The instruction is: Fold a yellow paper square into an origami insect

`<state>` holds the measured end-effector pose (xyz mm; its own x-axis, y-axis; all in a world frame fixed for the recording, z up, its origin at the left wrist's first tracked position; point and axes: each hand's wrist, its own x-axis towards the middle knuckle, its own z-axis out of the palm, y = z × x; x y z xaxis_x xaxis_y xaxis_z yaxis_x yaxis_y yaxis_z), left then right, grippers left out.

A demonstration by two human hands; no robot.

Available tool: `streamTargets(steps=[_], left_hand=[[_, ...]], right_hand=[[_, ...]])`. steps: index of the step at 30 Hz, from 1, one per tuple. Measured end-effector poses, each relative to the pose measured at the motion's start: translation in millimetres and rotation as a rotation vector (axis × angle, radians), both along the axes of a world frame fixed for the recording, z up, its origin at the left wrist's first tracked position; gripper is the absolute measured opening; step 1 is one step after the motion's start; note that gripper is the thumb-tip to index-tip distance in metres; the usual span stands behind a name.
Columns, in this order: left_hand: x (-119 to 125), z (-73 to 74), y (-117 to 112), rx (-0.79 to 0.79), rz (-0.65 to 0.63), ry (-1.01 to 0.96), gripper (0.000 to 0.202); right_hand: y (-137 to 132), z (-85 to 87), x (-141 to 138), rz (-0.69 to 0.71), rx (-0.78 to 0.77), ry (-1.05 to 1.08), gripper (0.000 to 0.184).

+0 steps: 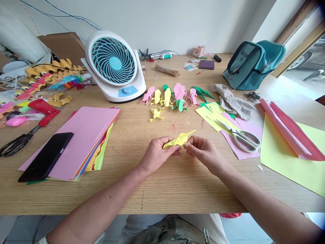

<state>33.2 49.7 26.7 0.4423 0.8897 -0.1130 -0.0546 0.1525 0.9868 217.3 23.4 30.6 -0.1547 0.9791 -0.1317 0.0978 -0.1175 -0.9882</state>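
A folded yellow origami piece (179, 139) is held just above the wooden table, one narrow point sticking out to the upper right. My left hand (162, 149) grips its left end between thumb and fingers. At its lower right edge, my right hand (199, 149) pinches the paper with thumb and forefinger. Beyond the hands stand several finished paper frogs, among them a yellow frog (156, 115), a large pink and green frog (179, 96) and a pink frog (148, 95). Green folded paper (203, 93) lies to their right.
On the left, a black phone (47, 156) rests on stacked coloured paper (88, 127), near red and black scissors (33, 125). A white fan (114, 64) stands behind. To the right are white-handled scissors (245, 139), yellow sheets (284, 159), a grey cloth (232, 101) and a teal bag (250, 64).
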Motion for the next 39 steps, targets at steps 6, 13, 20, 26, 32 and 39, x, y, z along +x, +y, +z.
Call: streamTargets(steps=[6, 13, 20, 26, 32, 39], left_hand=[[-1.5, 5.1, 1.6, -0.222, -0.101, -0.111, 0.039], [-3.3, 8.0, 1.0, -0.154, -0.098, -0.043, 0.039], [-5.4, 2.0, 4.4, 0.019, -0.116, 0.09, 0.03], [-2.3, 4.4, 1.1, -0.146, -0.077, -0.021, 0.038], [0.7, 6.4, -2.0, -0.145, -0.019, -0.079, 0.041], [2.1, 6.8, -6.1, -0.042, 0.016, -0.078, 0.034]], right_hand=[[-1.8, -1.6, 2.6, -0.009, 0.091, -0.111, 0.037], [-8.4, 3.0, -1.4, -0.029, 0.246, -0.304, 0.02], [-11.7, 8.4, -3.3, -0.044, 0.376, -0.418, 0.018], [-8.8, 4.6, 1.4, -0.045, 0.327, -0.297, 0.018], [-6.6, 4.7, 3.0, 0.003, 0.297, -0.167, 0.02], [-7.0, 2.3, -4.0, 0.023, 0.175, 0.025, 0.026]])
